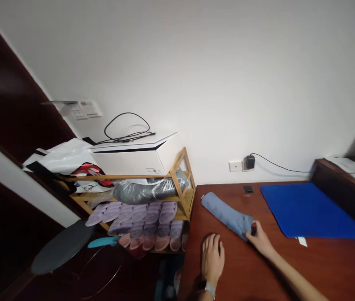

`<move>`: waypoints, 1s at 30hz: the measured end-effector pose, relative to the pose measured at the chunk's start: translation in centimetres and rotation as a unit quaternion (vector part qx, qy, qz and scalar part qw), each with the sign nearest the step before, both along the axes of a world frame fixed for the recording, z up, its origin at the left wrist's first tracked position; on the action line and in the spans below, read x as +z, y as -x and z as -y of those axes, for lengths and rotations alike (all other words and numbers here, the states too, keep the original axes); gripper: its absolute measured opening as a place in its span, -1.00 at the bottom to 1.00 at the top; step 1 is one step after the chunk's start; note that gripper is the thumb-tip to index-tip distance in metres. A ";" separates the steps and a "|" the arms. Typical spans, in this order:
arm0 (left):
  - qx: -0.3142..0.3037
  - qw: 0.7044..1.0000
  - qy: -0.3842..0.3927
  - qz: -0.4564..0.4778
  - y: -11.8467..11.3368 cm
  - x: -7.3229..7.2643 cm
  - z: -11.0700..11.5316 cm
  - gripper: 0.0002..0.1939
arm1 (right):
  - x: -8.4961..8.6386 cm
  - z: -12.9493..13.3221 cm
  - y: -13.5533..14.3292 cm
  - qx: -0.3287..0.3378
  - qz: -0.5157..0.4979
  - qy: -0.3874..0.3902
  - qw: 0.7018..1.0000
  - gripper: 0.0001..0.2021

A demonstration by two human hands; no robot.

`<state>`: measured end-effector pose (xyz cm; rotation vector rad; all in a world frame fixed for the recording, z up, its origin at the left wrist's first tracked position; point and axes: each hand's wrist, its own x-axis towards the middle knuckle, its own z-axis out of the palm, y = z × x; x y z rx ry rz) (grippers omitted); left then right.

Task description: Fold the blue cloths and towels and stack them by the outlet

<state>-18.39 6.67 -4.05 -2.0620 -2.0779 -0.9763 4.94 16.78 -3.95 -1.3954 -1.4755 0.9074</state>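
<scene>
A long, narrow blue-grey fabric pouch lies slantwise on the reddish-brown wooden desk. My right hand pinches its near right end between thumb and fingers; something dark shows between the fingers there, too small to make out. Flat on the desktop near the left edge rests my left hand, fingers stretched out, apart from the pouch and holding nothing. A band is on the left wrist.
A blue mat with a white tag covers the desk's right side. Behind, a black charger sits in a wall socket. Left of the desk stands a wooden shoe rack with slippers, a white box and a round stool.
</scene>
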 end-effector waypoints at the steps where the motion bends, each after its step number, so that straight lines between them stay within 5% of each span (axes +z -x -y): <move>1: 0.006 1.000 -0.011 0.008 0.0 0.4 0.1 -0.62 | 0.0 3.0 -1.0 0.027 -0.002 0.015 1.000 -0.55; 5: 0.016 0.999 -0.037 0.023 -0.1 1.9 1.7 -0.66 | 1.0 11.7 -6.7 0.094 0.042 0.043 0.994 -0.51; 8: -0.011 1.000 -0.023 -0.003 -1.1 3.0 3.5 -0.65 | 2.3 14.8 -10.7 0.051 0.117 0.013 0.992 -0.60; 12: -0.056 0.992 0.092 -0.067 -3.4 5.2 5.3 -0.44 | 4.0 16.3 -13.0 -0.004 0.112 -0.021 0.993 -0.57; 17: -0.056 0.967 0.232 -0.088 -4.6 8.2 6.2 -0.46 | 5.6 17.0 -13.3 0.011 0.015 -0.030 0.999 -0.50; 24: -0.077 0.965 0.238 -0.084 -3.9 9.9 8.0 -0.75 | 6.8 19.0 -15.3 0.054 0.039 -0.104 0.992 -0.70; 30: -0.104 0.966 0.223 -0.076 -3.9 10.9 10.1 -0.71 | 7.3 19.7 -15.8 0.049 0.051 -0.089 0.994 -0.65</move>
